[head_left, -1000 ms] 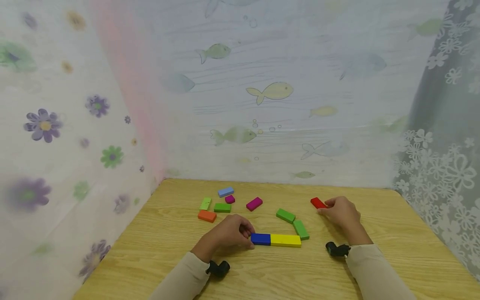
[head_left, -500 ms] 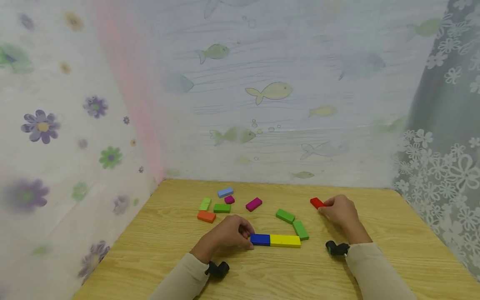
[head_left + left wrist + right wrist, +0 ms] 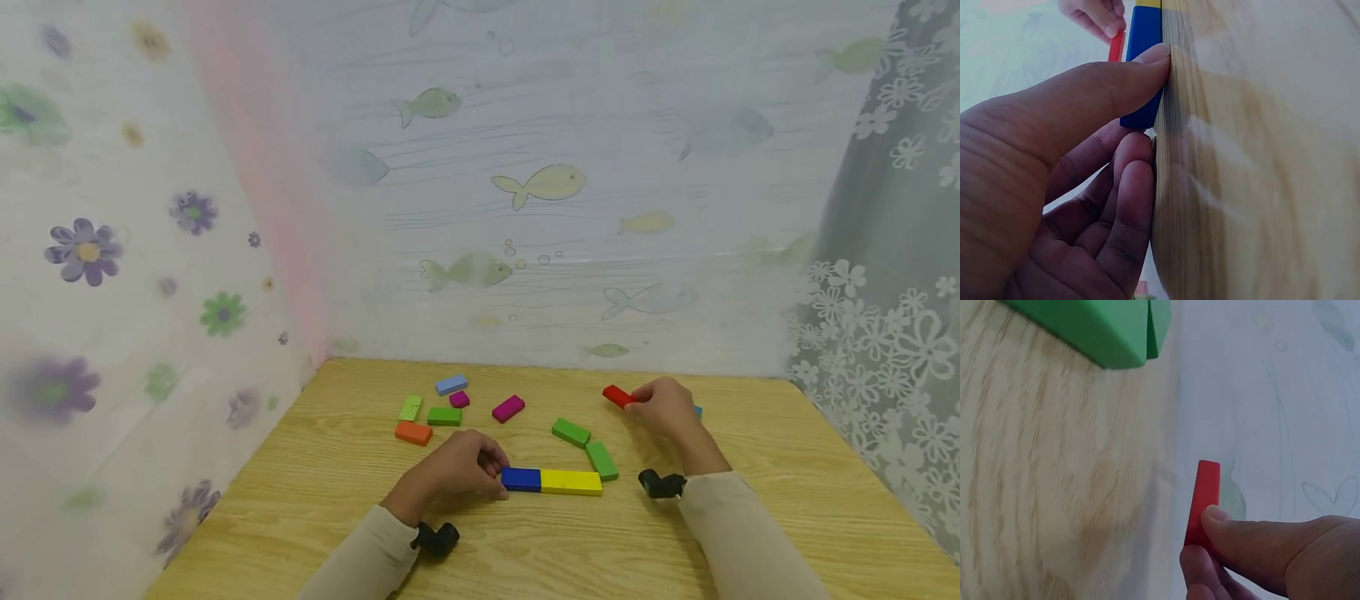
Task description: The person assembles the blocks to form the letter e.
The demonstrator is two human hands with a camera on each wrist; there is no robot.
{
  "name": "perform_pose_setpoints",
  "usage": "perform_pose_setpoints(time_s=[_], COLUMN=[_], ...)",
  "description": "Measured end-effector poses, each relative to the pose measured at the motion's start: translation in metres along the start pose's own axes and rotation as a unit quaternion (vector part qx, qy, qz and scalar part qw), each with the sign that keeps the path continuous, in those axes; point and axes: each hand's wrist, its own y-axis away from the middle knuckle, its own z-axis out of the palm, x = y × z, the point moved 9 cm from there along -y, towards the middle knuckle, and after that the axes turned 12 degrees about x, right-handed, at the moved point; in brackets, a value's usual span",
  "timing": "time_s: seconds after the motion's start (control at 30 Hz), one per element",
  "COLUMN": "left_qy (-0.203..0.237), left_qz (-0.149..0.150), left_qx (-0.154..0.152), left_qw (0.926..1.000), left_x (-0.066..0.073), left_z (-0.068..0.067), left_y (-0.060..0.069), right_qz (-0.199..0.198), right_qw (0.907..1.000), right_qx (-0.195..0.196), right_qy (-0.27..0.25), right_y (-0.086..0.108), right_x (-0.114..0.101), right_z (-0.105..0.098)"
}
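My left hand (image 3: 457, 467) pinches the left end of a dark blue block (image 3: 521, 479), thumb on the near side, as the left wrist view shows. The blue block lies end to end with a longer yellow block (image 3: 572, 482) on the table. My right hand (image 3: 666, 407) holds a red block (image 3: 618, 397) between thumb and fingers, its far end sticking out to the left. In the right wrist view the red block (image 3: 1204, 503) appears lifted off the wood. A green block (image 3: 602, 460) touches or nearly touches the yellow one's right end, and another green block (image 3: 572, 432) meets it at an angle.
A magenta block (image 3: 508, 408) lies behind. To the left are a small magenta piece (image 3: 460, 399), a light blue block (image 3: 452, 384), a green block (image 3: 445, 416), a lime block (image 3: 411, 408) and an orange block (image 3: 414, 432). A blue piece (image 3: 698, 412) shows behind my right wrist.
My right hand has moved left and slightly farther away with the red block, uncovering a blue piece behind the wrist. The left hand and the dark blue block have stayed put.
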Motion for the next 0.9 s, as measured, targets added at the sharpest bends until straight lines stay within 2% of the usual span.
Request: perform_pose_setpoints(time_s=[0.17, 0.37, 0.67, 0.9], left_qy=[0.002, 0.007, 0.005, -0.003], left_qz=[-0.004, -0.007, 0.001, 0.006], left_qx=[0.001, 0.001, 0.001, 0.001], left_qw=[1.0000, 1.0000, 1.0000, 1.0000], left_x=[-0.001, -0.002, -0.002, -0.002], left_z=[0.000, 0.000, 0.001, 0.001], left_y=[0.001, 0.001, 0.000, -0.001], right_qz=[-0.017, -0.034, -0.075, -0.106], right_qw=[0.9998, 0.9991, 0.9965, 0.9939], right_qx=[0.004, -0.012, -0.031, -0.031], right_qy=[-0.008, -0.020, -0.020, -0.009], right_y=[-0.001, 0.001, 0.004, 0.008], right_x=[-0.016, -0.029, -0.051, -0.073], right_z=[0.003, 0.014, 0.031, 0.038])
